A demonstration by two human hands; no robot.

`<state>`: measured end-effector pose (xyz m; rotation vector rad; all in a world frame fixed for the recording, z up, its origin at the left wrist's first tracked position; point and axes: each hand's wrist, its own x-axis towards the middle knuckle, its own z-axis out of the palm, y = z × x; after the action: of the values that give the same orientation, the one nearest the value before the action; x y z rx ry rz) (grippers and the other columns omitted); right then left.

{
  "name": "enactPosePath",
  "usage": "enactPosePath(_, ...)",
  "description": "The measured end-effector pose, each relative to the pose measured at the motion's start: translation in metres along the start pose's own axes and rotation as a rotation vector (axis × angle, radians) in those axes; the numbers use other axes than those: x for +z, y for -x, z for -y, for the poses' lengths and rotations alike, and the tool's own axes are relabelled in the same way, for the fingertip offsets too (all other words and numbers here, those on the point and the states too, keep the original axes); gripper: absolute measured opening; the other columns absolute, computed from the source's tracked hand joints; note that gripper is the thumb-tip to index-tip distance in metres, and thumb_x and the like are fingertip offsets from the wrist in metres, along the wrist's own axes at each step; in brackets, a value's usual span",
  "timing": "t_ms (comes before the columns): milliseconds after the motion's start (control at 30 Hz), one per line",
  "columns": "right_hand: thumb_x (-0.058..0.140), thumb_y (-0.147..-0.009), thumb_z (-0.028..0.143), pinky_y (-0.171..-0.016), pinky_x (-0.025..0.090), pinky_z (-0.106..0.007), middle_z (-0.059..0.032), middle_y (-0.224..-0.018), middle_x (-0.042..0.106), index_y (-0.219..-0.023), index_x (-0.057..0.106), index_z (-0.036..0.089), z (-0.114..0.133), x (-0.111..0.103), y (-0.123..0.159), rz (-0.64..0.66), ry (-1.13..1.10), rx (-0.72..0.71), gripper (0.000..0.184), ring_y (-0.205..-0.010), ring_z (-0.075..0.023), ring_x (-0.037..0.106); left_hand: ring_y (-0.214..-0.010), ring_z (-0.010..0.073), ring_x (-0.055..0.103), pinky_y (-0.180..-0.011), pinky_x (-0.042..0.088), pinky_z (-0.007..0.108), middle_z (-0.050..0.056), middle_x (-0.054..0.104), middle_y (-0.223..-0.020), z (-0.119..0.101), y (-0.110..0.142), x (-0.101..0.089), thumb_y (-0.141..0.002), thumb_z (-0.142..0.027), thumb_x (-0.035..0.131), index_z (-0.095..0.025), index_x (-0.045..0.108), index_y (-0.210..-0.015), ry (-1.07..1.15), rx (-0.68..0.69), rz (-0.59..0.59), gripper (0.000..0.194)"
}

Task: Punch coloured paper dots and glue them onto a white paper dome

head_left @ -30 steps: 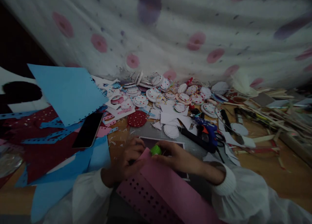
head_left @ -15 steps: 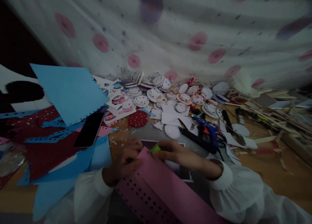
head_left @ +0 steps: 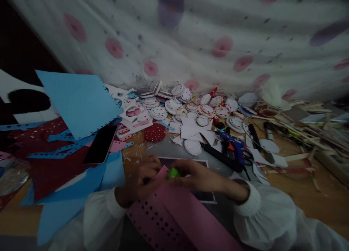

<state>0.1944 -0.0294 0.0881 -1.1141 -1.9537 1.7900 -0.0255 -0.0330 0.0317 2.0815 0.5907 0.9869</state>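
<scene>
Between the fingers of my right hand (head_left: 195, 174) sits a small bright green craft punch (head_left: 173, 173), mostly hidden by the thumb and fingers. It is at the upper corner of the pink paper (head_left: 191, 211). My left hand (head_left: 145, 174) pinches the same corner from the left, thumb on top. The paper is folded or doubled; its left part (head_left: 155, 218) carries rows of small dark punched holes. The paper slopes down toward me between my forearms, over a dark flat sheet with a pale border (head_left: 208, 196).
A black phone (head_left: 100, 145) lies left on blue and dark red sheets. Blue paper with a punched edge (head_left: 79, 102) lies behind it. White paper discs (head_left: 173, 106) pile up along the curtain. A blue glue gun (head_left: 234, 145) and wood strips (head_left: 300, 156) are right.
The green punch has turned a little and more of it shows. The pink paper has shifted slightly under both hands, which stay in nearly the same place.
</scene>
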Motion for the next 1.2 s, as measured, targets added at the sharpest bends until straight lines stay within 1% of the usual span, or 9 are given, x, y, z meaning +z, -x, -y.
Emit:
enactPosePath(167, 0.065, -0.082, 0.036, -0.061, 0.039, -0.025, 0.0003, -0.079, 0.054, -0.089, 0.059, 0.016, -0.003, 0.002, 0.001, -0.013, -0.021, -0.001, 0.022, -0.07, -0.0126, 0.047, -0.074, 0.0181, 0.048, -0.075, 0.038, 0.036, 0.002, 0.053, -0.065, -0.003, -0.002, -0.001, -0.098, -0.032, 0.045, -0.018, 0.047, -0.058, -0.009, -0.015, 0.007, 0.043)
enactPosePath(333, 0.066, -0.08, 0.035, -0.054, 0.035, -0.023, 0.0029, -0.072, 0.05, -0.082, 0.058, 0.016, -0.005, 0.002, 0.0, -0.01, -0.009, 0.021, 0.021, -0.063, -0.0104, 0.042, -0.074, 0.0178, 0.048, -0.077, 0.037, 0.037, 0.002, 0.053, -0.066, -0.003, -0.003, -0.002, -0.096, -0.03, 0.047, -0.018, 0.046, -0.057, -0.02, 0.004, 0.031, 0.041)
enactPosePath(467, 0.068, -0.077, 0.03, -0.058, 0.037, -0.023, 0.0021, -0.075, 0.053, -0.084, 0.059, 0.017, -0.005, 0.002, 0.001, -0.01, 0.008, 0.006, 0.018, -0.067, -0.0112, 0.045, -0.075, 0.0168, 0.049, -0.079, 0.037, 0.036, 0.001, 0.051, -0.066, -0.004, -0.003, -0.002, -0.096, -0.025, 0.049, -0.017, 0.046, -0.059, -0.016, -0.017, 0.022, 0.038)
enactPosePath(667, 0.069, -0.073, 0.03, -0.058, 0.037, -0.023, 0.0033, -0.072, 0.052, -0.08, 0.057, 0.018, -0.011, 0.008, 0.0, -0.065, -0.144, 0.019, 0.019, -0.064, -0.011, 0.045, -0.075, 0.0167, 0.048, -0.076, 0.038, 0.036, 0.001, 0.051, -0.065, -0.003, -0.002, 0.0, -0.096, -0.025, 0.048, -0.017, 0.045, -0.057, -0.011, -0.012, 0.007, 0.04)
enactPosePath(833, 0.069, -0.072, 0.022, -0.058, 0.032, -0.023, 0.0043, -0.068, 0.048, -0.072, 0.056, 0.017, -0.013, 0.013, 0.0, -0.165, -0.002, -0.031, 0.013, -0.064, -0.0112, 0.04, -0.075, 0.0164, 0.047, -0.078, 0.037, 0.036, 0.0, 0.05, -0.066, -0.002, 0.001, 0.001, -0.095, -0.022, 0.049, -0.017, 0.044, -0.057, -0.041, -0.025, 0.025, 0.039)
enactPosePath(1067, 0.063, -0.071, 0.013, -0.055, 0.028, -0.024, 0.0055, -0.064, 0.043, -0.068, 0.052, 0.017, -0.012, 0.02, 0.0, -0.242, 0.054, -0.02, 0.012, -0.062, -0.0107, 0.036, -0.076, 0.0174, 0.049, -0.081, 0.04, 0.037, 0.001, 0.051, -0.064, -0.008, -0.002, -0.003, -0.095, -0.023, 0.047, -0.017, 0.046, -0.055, -0.149, -0.02, 0.094, 0.04)
enactPosePath(1133, 0.063, -0.071, 0.012, -0.057, 0.03, -0.024, 0.0051, -0.065, 0.044, -0.07, 0.054, 0.017, -0.01, 0.02, 0.002, -0.251, 0.058, -0.033, 0.01, -0.063, -0.0109, 0.038, -0.086, 0.0199, 0.054, -0.086, 0.042, 0.038, 0.004, 0.059, -0.076, -0.014, -0.002, -0.005, -0.094, -0.025, 0.05, -0.018, 0.056, -0.064, -0.187, -0.045, 0.084, 0.031)
enactPosePath(1167, 0.063, -0.072, 0.014, -0.058, 0.032, -0.024, 0.0045, -0.067, 0.047, -0.072, 0.056, 0.017, -0.009, 0.02, 0.003, -0.261, 0.053, -0.046, 0.008, -0.064, -0.0113, 0.04, -0.097, 0.0226, 0.056, -0.092, 0.042, 0.04, 0.007, 0.064, -0.09, -0.018, -0.001, -0.006, -0.092, -0.028, 0.053, -0.018, 0.062, -0.075, -0.222, -0.07, 0.081, 0.022)
enactPosePath(1200, 0.064, -0.073, 0.016, -0.06, 0.034, -0.024, 0.0035, -0.069, 0.05, -0.076, 0.058, 0.016, -0.008, 0.019, 0.005, -0.275, 0.048, -0.061, 0.007, -0.066, -0.0119, 0.043, -0.11, 0.0261, 0.054, -0.099, 0.041, 0.043, 0.01, 0.064, -0.109, -0.022, 0.0, -0.007, -0.09, -0.032, 0.057, -0.019, 0.065, -0.092, -0.267, -0.11, 0.084, 0.015)
